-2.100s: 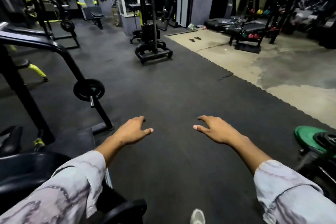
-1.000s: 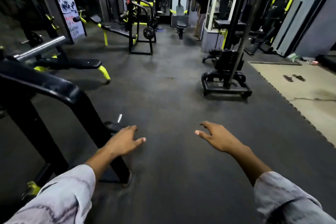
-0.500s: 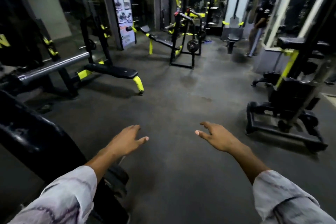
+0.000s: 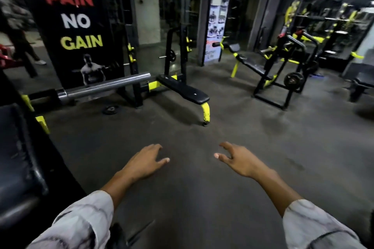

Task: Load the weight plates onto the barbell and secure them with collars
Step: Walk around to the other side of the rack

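Note:
A bare steel barbell sleeve [image 4: 105, 86] juts toward the right from a rack at the left, with no plate on it. On the floor just below it lies a small black weight plate [image 4: 110, 110]. Another black plate [image 4: 293, 81] hangs on the rack at the right. My left hand [image 4: 144, 162] and my right hand [image 4: 238, 159] hover low in front of me over the dark rubber floor, fingers spread, holding nothing. Both are well short of the barbell. No collar is visible.
A flat black and yellow bench [image 4: 183, 92] stands ahead, left of centre. An incline bench with a rack [image 4: 283, 66] is at the right. A black padded seat [image 4: 18, 157] fills the near left. A "NO PAIN NO GAIN" banner [image 4: 74, 22] hangs behind the barbell.
The view has swung steadily to the left, bringing the barbell sleeve, flat bench and banner into sight. Both hands stay held out in front with nothing in them.

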